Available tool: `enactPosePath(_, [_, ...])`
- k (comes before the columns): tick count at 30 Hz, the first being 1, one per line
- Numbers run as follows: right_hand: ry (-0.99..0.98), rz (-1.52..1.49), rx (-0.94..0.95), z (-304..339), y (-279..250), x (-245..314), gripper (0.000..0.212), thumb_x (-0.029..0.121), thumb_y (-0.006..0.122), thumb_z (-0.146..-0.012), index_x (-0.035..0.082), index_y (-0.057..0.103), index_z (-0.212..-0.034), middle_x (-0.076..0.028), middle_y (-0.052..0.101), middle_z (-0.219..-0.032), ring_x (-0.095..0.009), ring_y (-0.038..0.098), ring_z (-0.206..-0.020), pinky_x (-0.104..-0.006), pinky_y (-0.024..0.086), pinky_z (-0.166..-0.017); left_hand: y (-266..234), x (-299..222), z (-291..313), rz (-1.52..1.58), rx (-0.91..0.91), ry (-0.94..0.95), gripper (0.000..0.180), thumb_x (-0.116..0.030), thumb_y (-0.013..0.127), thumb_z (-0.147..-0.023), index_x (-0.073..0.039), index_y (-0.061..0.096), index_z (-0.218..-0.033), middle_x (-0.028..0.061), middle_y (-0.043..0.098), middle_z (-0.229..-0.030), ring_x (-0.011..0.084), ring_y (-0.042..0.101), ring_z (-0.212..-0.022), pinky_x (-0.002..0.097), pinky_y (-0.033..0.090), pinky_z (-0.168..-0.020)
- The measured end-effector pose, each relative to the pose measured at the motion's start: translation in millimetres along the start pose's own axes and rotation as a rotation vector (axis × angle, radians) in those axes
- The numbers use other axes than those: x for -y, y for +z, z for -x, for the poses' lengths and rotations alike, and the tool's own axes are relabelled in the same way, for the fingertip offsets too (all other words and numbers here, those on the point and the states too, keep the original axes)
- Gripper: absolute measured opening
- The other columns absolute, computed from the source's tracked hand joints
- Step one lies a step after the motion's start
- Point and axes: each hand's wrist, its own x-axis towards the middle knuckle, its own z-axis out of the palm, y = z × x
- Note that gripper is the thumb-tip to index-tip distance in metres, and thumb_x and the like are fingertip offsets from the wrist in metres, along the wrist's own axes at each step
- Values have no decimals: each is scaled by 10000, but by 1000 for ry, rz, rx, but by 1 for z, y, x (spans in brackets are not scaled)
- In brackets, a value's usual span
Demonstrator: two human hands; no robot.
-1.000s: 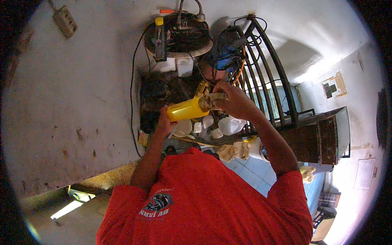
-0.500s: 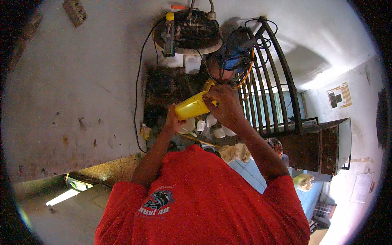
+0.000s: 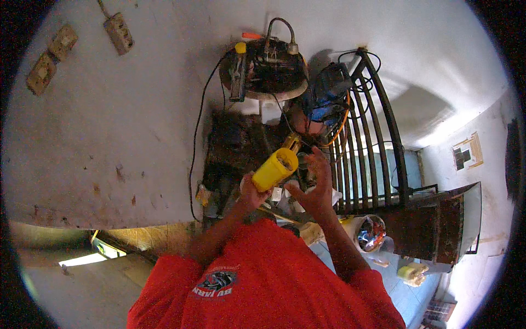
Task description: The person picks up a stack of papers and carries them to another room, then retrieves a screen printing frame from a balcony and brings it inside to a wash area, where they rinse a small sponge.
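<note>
My left hand (image 3: 252, 193) grips the lower end of a yellow cylindrical container (image 3: 272, 174). The container is tilted, and its round mouth shows with something brownish inside that I cannot make out. Just beyond the rim is a smaller yellow piece (image 3: 293, 142); whether it is joined to the container I cannot tell. To the right, apart from the rim, my right hand (image 3: 318, 189) is open with fingers spread and nothing in it. Small white pieces (image 3: 276, 194) lie below, partly hidden by my hands.
Ahead stands a dark round-topped stand (image 3: 264, 90) bearing a yellow-capped tool (image 3: 239, 74). Beside it is a blue-and-black machine (image 3: 329, 98) with loose cables. A dark slatted frame (image 3: 383, 120) rises at the right, near a bucket (image 3: 369, 233) of mixed items. A pale wall (image 3: 109, 137) fills the left.
My right hand has come off the container's upper end and opened to the right. The container's mouth is now uncovered and turned toward me. The whole view has shifted slightly.
</note>
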Motion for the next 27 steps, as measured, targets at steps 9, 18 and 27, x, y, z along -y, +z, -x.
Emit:
enactPosePath(9, [574, -333, -129, 29, 22, -66, 613, 106, 734, -651, 27, 419, -1171, -107, 500, -1108, -218, 488, -1029, -348, 388, -902, 22, -42, -56, -735, 197, -55, 574, -552, 366, -848, -85, 404, -1180, 95, 522, -1085, 199, 549, -875, 352, 459, -718])
enactPosePath(18, [737, 106, -481, 157, 26, -137, 572, 90, 728, -655, 24, 433, -1140, -98, 498, -1084, -211, 501, -995, -346, 431, -847, 41, -426, -332, -1730, -304, 1024, 480, -305, 639, -750, -21, 465, -1096, 183, 492, -1113, 323, 481, -1032, 408, 393, -862])
enactPosePath(27, [1085, 265, -504, 210, 94, -24, 617, 173, 715, -681, 20, 379, -1175, -100, 495, -1055, -215, 516, -940, -355, 443, -830, 44, -480, -486, -2114, -197, 1216, 732, -316, 740, -628, -58, 396, -1221, 195, 536, -1076, 367, 510, -1004, 428, 421, -862])
